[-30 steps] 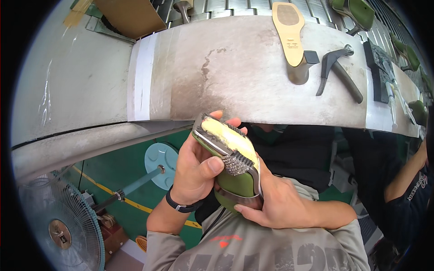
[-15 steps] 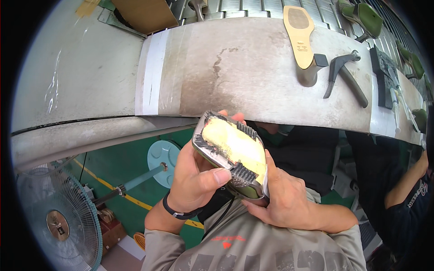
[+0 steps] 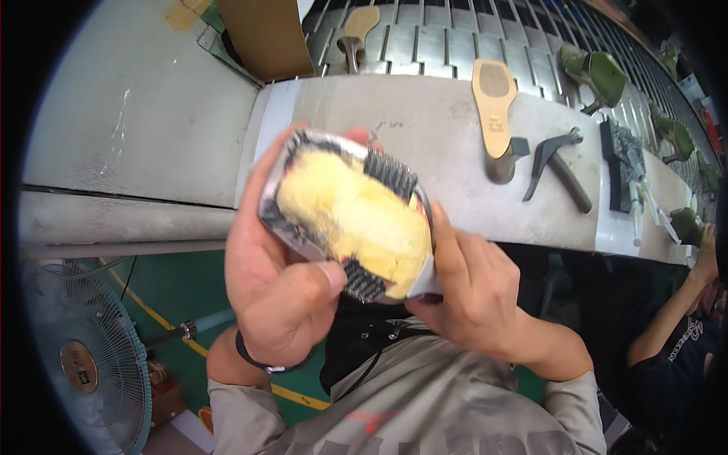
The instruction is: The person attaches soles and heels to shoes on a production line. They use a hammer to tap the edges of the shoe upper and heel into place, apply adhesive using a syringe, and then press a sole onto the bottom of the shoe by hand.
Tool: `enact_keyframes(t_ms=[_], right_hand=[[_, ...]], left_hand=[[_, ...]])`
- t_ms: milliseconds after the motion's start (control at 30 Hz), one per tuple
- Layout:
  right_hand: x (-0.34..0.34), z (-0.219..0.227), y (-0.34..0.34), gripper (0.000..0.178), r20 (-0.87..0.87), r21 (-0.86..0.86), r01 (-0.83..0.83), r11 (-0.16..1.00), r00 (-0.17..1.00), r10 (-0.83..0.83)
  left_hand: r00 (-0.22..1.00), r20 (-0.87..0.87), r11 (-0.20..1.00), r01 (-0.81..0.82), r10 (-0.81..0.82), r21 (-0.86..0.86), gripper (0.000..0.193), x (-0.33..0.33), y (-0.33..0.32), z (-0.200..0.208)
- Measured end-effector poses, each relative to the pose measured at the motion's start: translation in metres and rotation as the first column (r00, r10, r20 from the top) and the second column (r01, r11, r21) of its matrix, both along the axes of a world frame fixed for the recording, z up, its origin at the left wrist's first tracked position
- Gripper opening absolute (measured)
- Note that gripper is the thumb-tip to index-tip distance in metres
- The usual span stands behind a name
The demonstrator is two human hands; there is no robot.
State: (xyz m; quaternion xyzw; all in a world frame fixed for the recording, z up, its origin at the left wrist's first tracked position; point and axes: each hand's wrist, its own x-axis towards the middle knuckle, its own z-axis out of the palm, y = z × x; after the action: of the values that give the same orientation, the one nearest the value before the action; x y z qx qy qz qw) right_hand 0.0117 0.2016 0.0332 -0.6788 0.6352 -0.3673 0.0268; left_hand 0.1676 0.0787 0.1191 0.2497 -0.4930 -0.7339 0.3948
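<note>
Between my two hands a shoe upper on a last (image 3: 353, 220) is held with its underside facing up. That underside is yellow in the middle, with black and silvery folded edges around it. My left hand (image 3: 277, 265) wraps the toe end, its thumb pressed on the near edge and fingertips showing at the far side. My right hand (image 3: 474, 284) grips the other end, where a white strip shows. On the bench beyond lie a tan sole with a grey heel (image 3: 494, 114) and a hammer (image 3: 557, 167) with a dark handle.
A metal slat conveyor (image 3: 425, 45) runs behind the bench (image 3: 379, 106), carrying green heeled shoes (image 3: 595, 76) and another tan sole (image 3: 362, 26). A cardboard box (image 3: 262, 38) stands far left. A fan (image 3: 83, 364) is at lower left. At right are a black block (image 3: 618, 167) and a co-worker's arm (image 3: 675, 311).
Both hands have raised the shoe upper and brought it up and left in view, so it looks larger. The view has shifted, showing more of the conveyor.
</note>
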Motion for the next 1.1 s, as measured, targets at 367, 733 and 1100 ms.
enact_keyframes(t_ms=[367, 733, 1100], right_hand=[[-0.065, 0.009, -0.055, 0.073, 0.071, -0.231, 0.116, 0.966, 0.992, -0.102], [-0.107, -0.036, -0.091, 0.046, 0.896, 0.106, 0.220, 0.970, 0.402, -0.189], [-0.110, -0.030, -0.103, 0.041, 0.898, 0.251, 0.249, 0.935, 0.300, -0.321]], left_hand=[[0.961, -0.156, 0.966, 0.206, -0.230, -0.153, 0.079, -0.038, -0.109, -0.022], [0.944, -0.304, 0.983, 0.161, -0.128, 0.085, 0.049, -0.065, -0.108, -0.030], [0.930, -0.323, 0.964, 0.229, -0.175, 0.138, 0.049, -0.060, -0.117, -0.029]])
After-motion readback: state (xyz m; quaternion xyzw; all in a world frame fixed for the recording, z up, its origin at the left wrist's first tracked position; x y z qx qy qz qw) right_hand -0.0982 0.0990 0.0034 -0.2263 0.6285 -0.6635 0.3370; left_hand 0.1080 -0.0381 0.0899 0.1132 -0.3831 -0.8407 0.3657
